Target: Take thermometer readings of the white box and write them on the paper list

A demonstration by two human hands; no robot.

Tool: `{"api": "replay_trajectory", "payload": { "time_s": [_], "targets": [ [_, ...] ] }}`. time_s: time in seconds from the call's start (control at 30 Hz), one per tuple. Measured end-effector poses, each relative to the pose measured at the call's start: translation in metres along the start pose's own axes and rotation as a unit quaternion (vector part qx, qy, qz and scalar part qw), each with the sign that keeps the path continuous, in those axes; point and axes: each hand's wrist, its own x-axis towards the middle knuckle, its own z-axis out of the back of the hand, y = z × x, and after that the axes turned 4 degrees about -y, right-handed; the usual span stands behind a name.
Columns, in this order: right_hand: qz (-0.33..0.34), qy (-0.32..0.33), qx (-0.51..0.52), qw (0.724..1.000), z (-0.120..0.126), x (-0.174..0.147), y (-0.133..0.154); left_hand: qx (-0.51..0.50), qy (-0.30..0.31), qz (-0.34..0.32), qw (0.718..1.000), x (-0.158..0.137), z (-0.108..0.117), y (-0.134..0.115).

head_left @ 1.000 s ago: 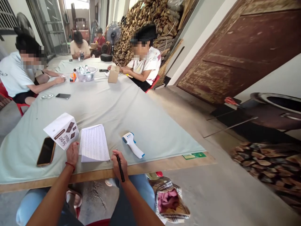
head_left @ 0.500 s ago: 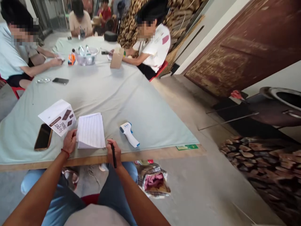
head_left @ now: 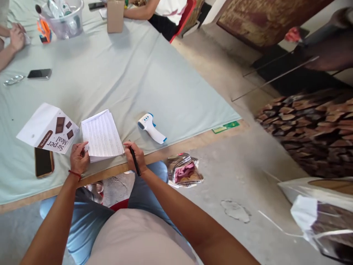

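My left hand [head_left: 79, 159], a red cord around its wrist, is at the lower left edge of a stack of lined paper [head_left: 102, 134]. Its fingers are curled, the thumb and index finger closed at the paper's edge. In my right hand [head_left: 135, 158] is a black pen [head_left: 134, 162], tip up toward the paper's lower right corner. A folded white card with brown print [head_left: 49, 129] lies left of the paper, partly covering a dark smartphone [head_left: 44, 162]. To the right rests a white and blue infrared thermometer [head_left: 151, 128].
Farther back on the cloth-covered table [head_left: 116, 77] are another phone [head_left: 39, 73], a clear plastic basket [head_left: 64, 25], an orange object [head_left: 44, 31] and a cardboard box [head_left: 115, 16]. Other people's arms rest there. A plaid bag [head_left: 184, 171] and stacked firewood [head_left: 311, 129] are on the floor.
The view has tilted down and turned, so the people at the far end are mostly out of frame. Both hands stay by the paper, the pen still held in the right.
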Motion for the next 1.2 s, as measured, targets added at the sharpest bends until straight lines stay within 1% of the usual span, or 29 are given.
{"api": "replay_trajectory", "payload": {
  "time_s": [0.13, 0.37, 0.63, 0.73, 1.07, 1.13, 1.2],
  "targets": [
    [-0.002, -0.002, -0.006, 1.000, 0.0020, 0.0017, 0.0051, -0.002, -0.005, -0.010, 1.000, 0.0019, -0.0007, 0.0000],
    [-0.005, -0.002, -0.010, 1.000, 0.0031, 0.0023, 0.0068, -0.010, -0.008, 0.008, 1.000, 0.0021, -0.0035, 0.0023],
    [0.004, -0.001, 0.017, 1.000, 0.0016, 0.0043, 0.0089, -0.008, -0.005, 0.010, 1.000, 0.0036, -0.0014, 0.0024],
    [0.010, -0.002, 0.009, 1.000, 0.0009, 0.0053, 0.0095, -0.009, -0.009, 0.013, 1.000, 0.0041, 0.0004, 0.0024],
    [0.061, 0.002, 0.001, 0.998, -0.0033, 0.0055, 0.0050, 0.002, -0.034, 0.025, 0.999, 0.0076, 0.0049, 0.0051],
    [0.096, -0.004, -0.010, 0.995, -0.0044, 0.0054, 0.0033, 0.007, -0.037, 0.025, 0.999, 0.0079, 0.0046, 0.0052],
    [0.154, -0.016, -0.026, 0.988, -0.0050, 0.0048, 0.0024, 0.009, -0.038, 0.024, 0.999, 0.0080, 0.0043, 0.0047]
  ]
}}
